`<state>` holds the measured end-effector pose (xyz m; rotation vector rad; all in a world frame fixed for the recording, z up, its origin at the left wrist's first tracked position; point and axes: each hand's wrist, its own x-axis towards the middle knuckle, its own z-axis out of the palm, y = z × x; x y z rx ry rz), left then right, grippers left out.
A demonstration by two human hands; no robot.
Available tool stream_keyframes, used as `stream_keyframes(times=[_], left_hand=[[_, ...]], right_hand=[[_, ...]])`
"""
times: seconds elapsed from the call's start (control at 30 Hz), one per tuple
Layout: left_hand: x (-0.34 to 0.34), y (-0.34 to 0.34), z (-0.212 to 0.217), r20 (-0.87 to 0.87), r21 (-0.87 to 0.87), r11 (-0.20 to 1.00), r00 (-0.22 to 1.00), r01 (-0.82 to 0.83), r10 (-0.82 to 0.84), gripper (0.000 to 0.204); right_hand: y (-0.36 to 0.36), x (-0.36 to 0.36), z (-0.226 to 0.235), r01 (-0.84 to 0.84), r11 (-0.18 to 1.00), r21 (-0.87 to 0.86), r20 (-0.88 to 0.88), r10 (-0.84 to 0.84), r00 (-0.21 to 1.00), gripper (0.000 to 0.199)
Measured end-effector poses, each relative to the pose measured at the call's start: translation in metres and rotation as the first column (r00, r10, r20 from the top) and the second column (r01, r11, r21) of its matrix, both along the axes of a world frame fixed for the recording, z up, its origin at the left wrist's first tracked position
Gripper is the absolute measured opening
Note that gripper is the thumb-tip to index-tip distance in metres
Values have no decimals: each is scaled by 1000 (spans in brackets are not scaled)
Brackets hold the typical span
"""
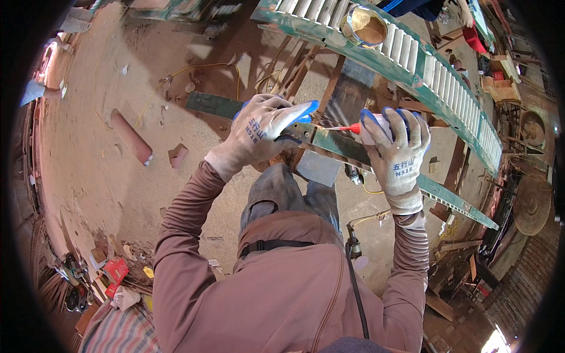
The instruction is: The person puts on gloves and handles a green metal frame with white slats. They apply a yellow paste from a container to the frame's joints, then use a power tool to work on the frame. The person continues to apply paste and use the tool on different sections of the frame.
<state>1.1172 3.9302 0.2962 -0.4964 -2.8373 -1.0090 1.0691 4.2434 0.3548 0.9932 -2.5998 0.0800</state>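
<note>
A long green-painted wooden rail (pixel 338 143) with slots along its edge lies crosswise in front of me. My left hand (pixel 257 127), in a grey-white glove with blue fingertips, closes over the rail left of the middle. My right hand (pixel 399 150), gloved alike, is wrapped round a white squeeze bottle with a red nozzle (pixel 355 127). The bottle lies almost level, its thin tip pointing left at the rail close to my left fingers. Whether the tip touches the wood I cannot tell.
A green louvred shutter frame (pixel 406 73) with pale slats lies beyond, an open can (pixel 365 26) of tan paste on it. A yellow cord (pixel 170 76) crosses the dusty floor. A power tool (pixel 353 244) sits by my right side. Another person's hand (pixel 467 17) shows at far right.
</note>
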Motion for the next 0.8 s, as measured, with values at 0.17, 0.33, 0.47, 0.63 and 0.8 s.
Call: stream_keyframes(times=[0.17, 0.33, 0.47, 0.63, 0.8], left_hand=[[0, 0, 0, 5, -10, 1000, 1000, 0, 0, 77], [2, 1, -2, 21, -32, 999, 1000, -23, 23, 77], [1, 0, -4, -33, 1, 1000, 999, -25, 25, 71], [1, 0, -1, 16, 18, 1000, 1000, -15, 15, 77], [1, -1, -2, 26, 1, 1000, 1000, 1, -1, 77]], right_hand=[[0, 0, 1, -5, 1000, 6, 0, 5, 1000, 68], [0, 0, -2, -21, 1000, 19, -51, 22, 998, 69], [-2, 1, 3, -44, 998, 41, -55, 47, 997, 71], [-5, -1, 4, -17, 999, 35, -67, 19, 998, 70], [2, -3, 6, 54, 998, -28, 69, -52, 996, 70]])
